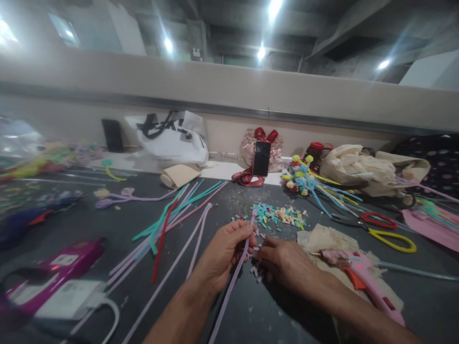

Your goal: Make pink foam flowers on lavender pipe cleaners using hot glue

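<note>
My left hand [229, 251] is closed in a pinch around a lilac pipe cleaner [234, 277]. Its top end stands just above my thumb, and the long tail runs down toward the table's near edge. Right beside it, my right hand [287, 263] reaches down with curled fingers among short lilac cut pieces [255, 272]; its fingertips are partly hidden, and what they pinch, if anything, cannot be made out. Just beyond both hands lies a scatter of short teal pieces [263, 215] and peach pieces [289, 215].
A pink glue gun [362, 270] rests on a glue-stained sheet [321, 236] at right, near scissors [380, 227]. Pipe cleaners [168, 215] spread to the left, behind a white charger [68, 298]. Farther back are a phone [261, 158], a pipe-cleaner flower bunch [304, 179] and a white bag [175, 141].
</note>
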Available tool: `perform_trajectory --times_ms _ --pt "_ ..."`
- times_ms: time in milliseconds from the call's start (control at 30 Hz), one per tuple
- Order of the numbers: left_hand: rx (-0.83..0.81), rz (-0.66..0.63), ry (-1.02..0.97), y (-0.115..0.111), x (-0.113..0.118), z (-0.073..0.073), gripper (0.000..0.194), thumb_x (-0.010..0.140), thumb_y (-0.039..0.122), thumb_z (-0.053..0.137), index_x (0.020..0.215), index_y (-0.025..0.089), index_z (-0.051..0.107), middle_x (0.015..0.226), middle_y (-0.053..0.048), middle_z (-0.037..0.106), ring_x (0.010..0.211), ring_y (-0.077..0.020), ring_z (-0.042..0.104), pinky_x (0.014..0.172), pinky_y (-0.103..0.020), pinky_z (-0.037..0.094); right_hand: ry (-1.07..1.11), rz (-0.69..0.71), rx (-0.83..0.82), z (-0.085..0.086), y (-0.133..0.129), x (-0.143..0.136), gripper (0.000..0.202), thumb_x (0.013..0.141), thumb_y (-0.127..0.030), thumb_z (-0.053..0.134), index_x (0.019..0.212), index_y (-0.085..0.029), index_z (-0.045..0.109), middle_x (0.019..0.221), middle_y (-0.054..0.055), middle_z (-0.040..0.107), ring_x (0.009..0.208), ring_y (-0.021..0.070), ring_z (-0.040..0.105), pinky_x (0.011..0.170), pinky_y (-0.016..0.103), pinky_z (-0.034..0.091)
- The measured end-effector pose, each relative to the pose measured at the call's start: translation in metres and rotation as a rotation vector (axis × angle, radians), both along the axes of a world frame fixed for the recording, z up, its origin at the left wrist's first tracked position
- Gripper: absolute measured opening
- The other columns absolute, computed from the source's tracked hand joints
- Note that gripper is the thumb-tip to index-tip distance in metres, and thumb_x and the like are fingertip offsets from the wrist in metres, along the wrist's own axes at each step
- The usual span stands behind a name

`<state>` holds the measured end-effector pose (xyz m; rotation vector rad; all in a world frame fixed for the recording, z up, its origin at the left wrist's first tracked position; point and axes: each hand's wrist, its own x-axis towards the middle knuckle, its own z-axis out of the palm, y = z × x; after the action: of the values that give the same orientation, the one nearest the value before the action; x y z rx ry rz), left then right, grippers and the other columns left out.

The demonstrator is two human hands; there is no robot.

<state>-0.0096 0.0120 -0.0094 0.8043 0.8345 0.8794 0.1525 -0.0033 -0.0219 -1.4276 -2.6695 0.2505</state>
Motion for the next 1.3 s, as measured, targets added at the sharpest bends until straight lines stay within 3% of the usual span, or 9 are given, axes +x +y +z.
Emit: perform_trajectory --times_ms 167,300,400,533,633,967,1133,1300 --pt "-0.003 0.010 -0.010 0.000 0.000 -0.001 0.015 0.070 0.029 0.058 0.067 0.016 0.053 0.056 0.004 0.053 0.043 -0.0026 0.046 0.039 -0.011 0.032 -0.010 -0.001 0.010 -0.003 0.001 -0.002 0.018 0.080 -0.016 0.044 0.075 -0.019 0.061 0.074 0.002 0.059 0.058 0.0117 0.054 0.051 0.022 0.030" --pt "-0.005 0.037 0.035 0.000 0.001 -0.001 0.017 0.070 0.032 0.059 0.066 0.016 0.054 0.055 0.004 0.055 0.042 -0.0025 0.047 0.038 -0.011 0.031 0.038 -0.053 0.031 -0.003 0.000 -0.001 0.016 0.081 -0.016 0.041 0.076 -0.016 0.056 0.076 0.003 0.059 0.062 0.0126 0.054 0.055 0.022 0.034" --pt "-0.012 0.031 0.056 0.000 0.002 -0.003 0.020 0.069 0.034 0.060 0.064 0.015 0.054 0.055 0.003 0.056 0.043 -0.0031 0.048 0.038 -0.011 0.031 0.291 -0.129 -0.051 0.001 0.000 0.000 0.012 0.081 -0.016 0.041 0.075 -0.017 0.051 0.070 0.000 0.056 0.061 0.0115 0.052 0.056 0.021 0.037" --pt "-0.055 0.005 0.078 -0.002 0.007 -0.004 0.019 0.068 0.032 0.061 0.067 0.014 0.054 0.056 0.001 0.058 0.042 -0.0034 0.049 0.039 -0.011 0.032 0.809 -0.255 -0.379 0.006 0.002 -0.001 0.009 0.077 -0.018 0.045 0.069 -0.018 0.049 0.058 -0.005 0.050 0.048 0.0078 0.047 0.044 0.017 0.034" --pt "-0.075 -0.003 0.081 -0.003 0.009 -0.003 0.018 0.068 0.030 0.061 0.068 0.013 0.054 0.057 0.000 0.060 0.042 -0.0042 0.050 0.039 -0.012 0.034 0.959 -0.331 -0.477 0.010 0.004 -0.003 0.003 0.073 -0.018 0.049 0.071 -0.017 0.051 0.055 -0.006 0.050 0.042 0.0057 0.043 0.039 0.016 0.030" --pt "-0.069 0.017 0.041 -0.005 0.012 -0.009 0.020 0.062 0.030 0.065 0.069 0.013 0.056 0.056 0.000 0.060 0.044 -0.0066 0.051 0.041 -0.016 0.034 1.049 -0.294 -0.330 0.017 0.001 -0.006 0.004 0.071 -0.017 0.055 0.070 -0.016 0.058 0.062 -0.003 0.057 0.058 0.0106 0.052 0.054 0.021 0.040" --pt "-0.044 0.007 0.039 -0.005 0.014 -0.010 0.023 0.063 0.034 0.065 0.065 0.013 0.056 0.054 0.000 0.059 0.042 -0.0065 0.048 0.041 -0.017 0.033 1.087 -0.320 -0.328 0.019 0.000 -0.008 0.004 0.071 -0.016 0.056 0.074 -0.017 0.054 0.061 -0.004 0.055 0.055 0.0099 0.052 0.051 0.021 0.039" --pt "-0.027 -0.014 0.005 -0.004 0.016 -0.009 0.027 0.059 0.037 0.067 0.056 0.013 0.054 0.049 0.001 0.057 0.038 -0.0052 0.044 0.041 -0.017 0.032 1.060 -0.360 -0.266 0.019 -0.001 -0.007 0.009 0.071 -0.023 0.059 0.066 -0.016 0.058 0.058 -0.003 0.056 0.055 0.0106 0.051 0.051 0.021 0.040"
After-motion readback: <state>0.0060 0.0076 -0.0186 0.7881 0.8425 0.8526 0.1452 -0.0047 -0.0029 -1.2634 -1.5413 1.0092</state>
